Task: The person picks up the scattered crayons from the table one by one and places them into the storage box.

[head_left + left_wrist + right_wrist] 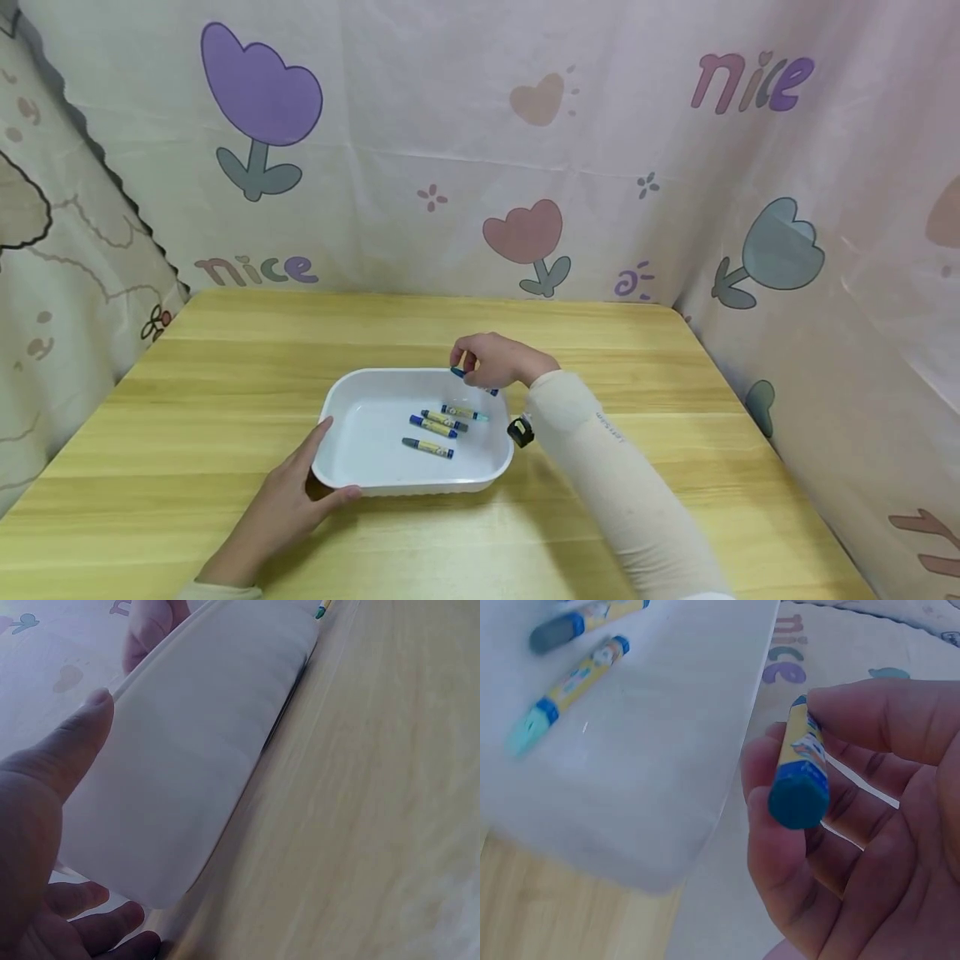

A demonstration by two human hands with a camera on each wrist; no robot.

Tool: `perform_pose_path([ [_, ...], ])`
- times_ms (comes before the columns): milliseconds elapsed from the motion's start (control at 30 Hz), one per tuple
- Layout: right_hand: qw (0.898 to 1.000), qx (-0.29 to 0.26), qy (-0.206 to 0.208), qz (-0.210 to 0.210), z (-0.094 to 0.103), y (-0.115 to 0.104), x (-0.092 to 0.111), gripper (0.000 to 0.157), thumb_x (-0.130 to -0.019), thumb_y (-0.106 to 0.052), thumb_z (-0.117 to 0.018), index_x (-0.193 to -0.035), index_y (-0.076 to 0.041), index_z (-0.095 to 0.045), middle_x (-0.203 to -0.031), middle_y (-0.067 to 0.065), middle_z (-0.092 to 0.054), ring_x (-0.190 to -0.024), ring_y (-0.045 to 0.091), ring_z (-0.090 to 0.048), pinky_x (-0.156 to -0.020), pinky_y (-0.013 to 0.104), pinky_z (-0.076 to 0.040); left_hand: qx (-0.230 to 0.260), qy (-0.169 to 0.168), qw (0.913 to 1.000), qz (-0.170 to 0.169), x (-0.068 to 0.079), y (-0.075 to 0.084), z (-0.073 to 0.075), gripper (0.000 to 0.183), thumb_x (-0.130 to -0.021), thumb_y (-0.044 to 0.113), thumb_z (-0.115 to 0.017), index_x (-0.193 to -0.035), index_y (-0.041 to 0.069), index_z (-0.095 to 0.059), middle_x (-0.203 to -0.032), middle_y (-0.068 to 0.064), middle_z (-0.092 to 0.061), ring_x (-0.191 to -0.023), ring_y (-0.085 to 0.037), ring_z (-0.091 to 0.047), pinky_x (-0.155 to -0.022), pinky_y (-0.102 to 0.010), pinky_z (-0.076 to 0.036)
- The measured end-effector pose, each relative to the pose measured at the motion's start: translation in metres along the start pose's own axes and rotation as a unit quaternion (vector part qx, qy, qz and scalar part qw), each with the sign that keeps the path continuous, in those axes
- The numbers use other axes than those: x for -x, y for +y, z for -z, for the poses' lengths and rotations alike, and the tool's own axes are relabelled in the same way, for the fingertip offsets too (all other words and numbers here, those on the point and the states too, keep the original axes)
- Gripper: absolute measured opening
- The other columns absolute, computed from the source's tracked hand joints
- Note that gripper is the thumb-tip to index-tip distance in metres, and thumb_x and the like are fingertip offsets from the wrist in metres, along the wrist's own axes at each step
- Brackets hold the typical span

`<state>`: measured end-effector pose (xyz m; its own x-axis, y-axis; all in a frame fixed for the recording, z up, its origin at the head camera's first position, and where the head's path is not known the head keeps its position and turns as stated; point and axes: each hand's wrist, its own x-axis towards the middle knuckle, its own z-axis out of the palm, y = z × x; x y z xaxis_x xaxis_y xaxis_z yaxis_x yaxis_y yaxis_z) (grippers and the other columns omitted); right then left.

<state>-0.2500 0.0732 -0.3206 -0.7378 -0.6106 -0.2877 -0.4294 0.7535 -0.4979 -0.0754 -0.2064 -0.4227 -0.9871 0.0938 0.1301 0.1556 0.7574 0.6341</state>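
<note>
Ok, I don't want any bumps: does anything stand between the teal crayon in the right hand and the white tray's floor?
No loose item visibly does. The white tray's rim by its back-right corner might: I can't tell whether the teal crayon in the right hand is fully inside it.

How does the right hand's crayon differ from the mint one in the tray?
The teal crayon is pinched by the right hand; the mint crayon lies in the tray. The teal crayon's end is dark, the mint crayon's tip pale. Both are yellow and blue along the body.
</note>
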Motion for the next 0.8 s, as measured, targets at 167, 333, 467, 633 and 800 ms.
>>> perform_pose_path([
  [167, 1.0, -0.005, -0.005, 0.004, -0.007, -0.01, -0.006, 0.029, -0.092, -0.008, -0.065, -0.12, -0.011, -0.062, -0.097, 0.001, -0.06, -0.084, 0.019, -0.06, -0.066, 0.027, -0.054, -0.001, 0.004, 1.0, -0.004, 0.001, -0.001, -0.001, 0.102, -0.078, 0.049, -0.077, -0.153, 0.007, -0.022, -0.148, -0.031, -0.033, -0.126, -0.054, -0.04, -0.092, -0.067, -0.039],
  [333, 1.0, 0.004, -0.011, 0.008, -0.013, -0.02, -0.014, 0.026, -0.092, -0.009, -0.066, -0.116, -0.016, -0.063, -0.096, -0.001, -0.059, -0.083, 0.017, -0.059, -0.066, 0.025, -0.053, 0.0, 0.005, 1.0, -0.005, 0.001, -0.001, -0.001, 0.102, -0.078, 0.048, -0.077, -0.153, 0.007, -0.022, -0.148, -0.031, -0.033, -0.126, -0.054, -0.04, -0.093, -0.067, -0.039],
  [467, 0.999, 0.017, -0.025, 0.013, -0.019, -0.026, -0.02, 0.023, -0.091, -0.01, -0.067, -0.112, -0.018, -0.063, -0.095, -0.002, -0.059, -0.085, 0.015, -0.057, -0.069, 0.024, -0.051, -0.001, 0.0, 1.0, 0.002, 0.001, 0.0, 0.0, 0.102, -0.079, 0.049, -0.077, -0.154, 0.007, -0.021, -0.148, -0.031, -0.032, -0.127, -0.054, -0.039, -0.094, -0.067, -0.038],
  [633, 0.999, 0.029, -0.038, 0.018, -0.027, -0.031, -0.028, 0.022, -0.091, -0.01, -0.068, -0.109, -0.02, -0.063, -0.096, -0.004, -0.058, -0.088, 0.014, -0.055, -0.072, 0.025, -0.049, -0.001, -0.005, 1.0, 0.006, 0.0, 0.001, 0.0, 0.102, -0.079, 0.05, -0.076, -0.154, 0.007, -0.021, -0.148, -0.032, -0.031, -0.128, -0.054, -0.038, -0.095, -0.066, -0.038],
  [800, 0.997, 0.046, -0.05, 0.034, -0.033, -0.036, -0.033, 0.022, -0.09, -0.01, -0.068, -0.109, -0.02, -0.064, -0.096, -0.006, -0.058, -0.088, 0.012, -0.055, -0.073, 0.023, -0.048, 0.001, -0.008, 0.9999, 0.01, 0.0, 0.001, 0.0, 0.102, -0.079, 0.05, -0.076, -0.154, 0.007, -0.021, -0.148, -0.032, -0.031, -0.128, -0.053, -0.038, -0.095, -0.066, -0.037],
])
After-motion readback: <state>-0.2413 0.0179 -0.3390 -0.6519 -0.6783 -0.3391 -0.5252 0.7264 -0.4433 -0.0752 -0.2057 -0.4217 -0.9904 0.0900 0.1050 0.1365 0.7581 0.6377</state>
